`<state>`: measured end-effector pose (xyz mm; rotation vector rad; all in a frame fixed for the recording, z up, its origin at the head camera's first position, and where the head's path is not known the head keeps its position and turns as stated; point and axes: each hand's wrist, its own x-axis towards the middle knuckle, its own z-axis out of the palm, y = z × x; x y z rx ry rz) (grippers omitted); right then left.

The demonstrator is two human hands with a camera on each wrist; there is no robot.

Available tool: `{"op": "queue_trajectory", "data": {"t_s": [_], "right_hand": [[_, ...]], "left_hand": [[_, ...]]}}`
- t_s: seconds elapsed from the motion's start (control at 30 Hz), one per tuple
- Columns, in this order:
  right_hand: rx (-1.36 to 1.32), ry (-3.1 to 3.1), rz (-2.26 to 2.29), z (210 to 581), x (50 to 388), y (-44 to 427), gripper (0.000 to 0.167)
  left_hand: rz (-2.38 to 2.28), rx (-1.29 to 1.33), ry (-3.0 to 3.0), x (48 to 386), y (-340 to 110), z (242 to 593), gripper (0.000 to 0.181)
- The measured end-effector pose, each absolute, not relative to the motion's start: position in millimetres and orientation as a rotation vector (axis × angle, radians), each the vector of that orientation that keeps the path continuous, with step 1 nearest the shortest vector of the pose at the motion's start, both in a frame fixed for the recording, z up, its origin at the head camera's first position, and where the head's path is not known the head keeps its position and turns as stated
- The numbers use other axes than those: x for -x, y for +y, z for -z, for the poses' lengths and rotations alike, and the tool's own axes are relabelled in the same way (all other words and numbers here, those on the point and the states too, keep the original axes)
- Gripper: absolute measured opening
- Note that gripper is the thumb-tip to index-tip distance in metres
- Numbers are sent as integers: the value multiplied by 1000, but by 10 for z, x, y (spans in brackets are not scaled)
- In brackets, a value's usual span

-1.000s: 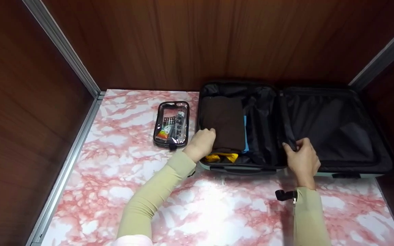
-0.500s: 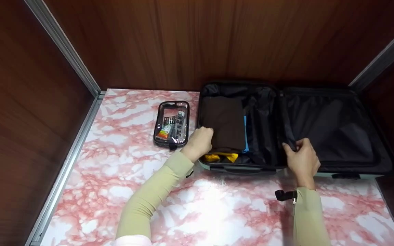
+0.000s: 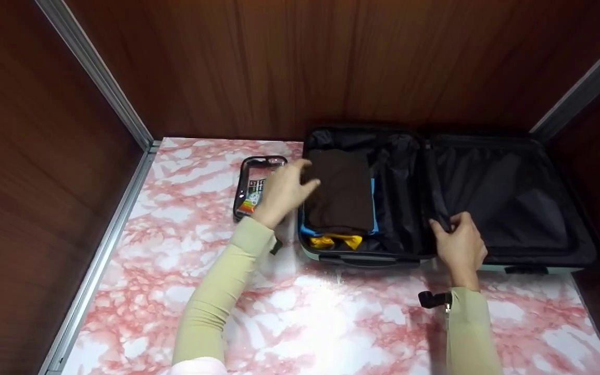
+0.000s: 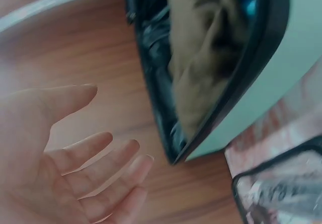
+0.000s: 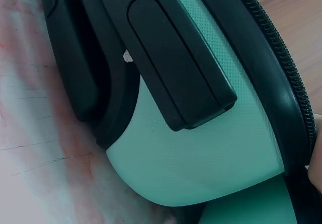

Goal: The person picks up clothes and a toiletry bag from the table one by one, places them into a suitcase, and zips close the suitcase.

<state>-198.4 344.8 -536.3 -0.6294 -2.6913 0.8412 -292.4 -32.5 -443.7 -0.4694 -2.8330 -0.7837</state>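
A mint-green suitcase [image 3: 370, 259] with black lining lies unfolded on the table. In its left half sits a folded brown garment [image 3: 341, 192], with blue fabric [image 3: 374, 219] along its edges and something yellow [image 3: 352, 241] near the handle side. My left hand [image 3: 284, 192] hovers at the suitcase's left rim, fingers and thumb spread, holding nothing. It partly covers a clear pouch [image 3: 253, 190] with black trim. In the left wrist view the palm and fingers of the left hand [image 4: 80, 158] are plainly apart from the garment. My right hand [image 3: 460, 247] pinches the black lining flap [image 3: 438, 195] near the hinge.
The suitcase's right half [image 3: 508, 198] lies against the right side of the booth. Brown wood-grain panels [image 3: 279, 67] close off the back and sides. The table [image 3: 300, 323] has a red-and-white marbled surface.
My left hand has left the brown garment and moved up and left, its curled fingers spreading. Blue fabric now shows at the garment's lower-left corner. The right hand has stayed put.
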Motion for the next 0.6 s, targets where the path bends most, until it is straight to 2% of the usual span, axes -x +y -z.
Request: {"op": "queue_trajectory", "data": {"t_s": [0.3, 0.6], "right_hand": [[626, -2679, -832, 5373, 1973, 3461, 57], [631, -2677, -850, 5389, 1966, 3475, 59]], "left_hand": [[906, 302, -2760, 3063, -689, 4154, 48], [967, 173, -2772, 3158, -911, 4156, 50]]}}
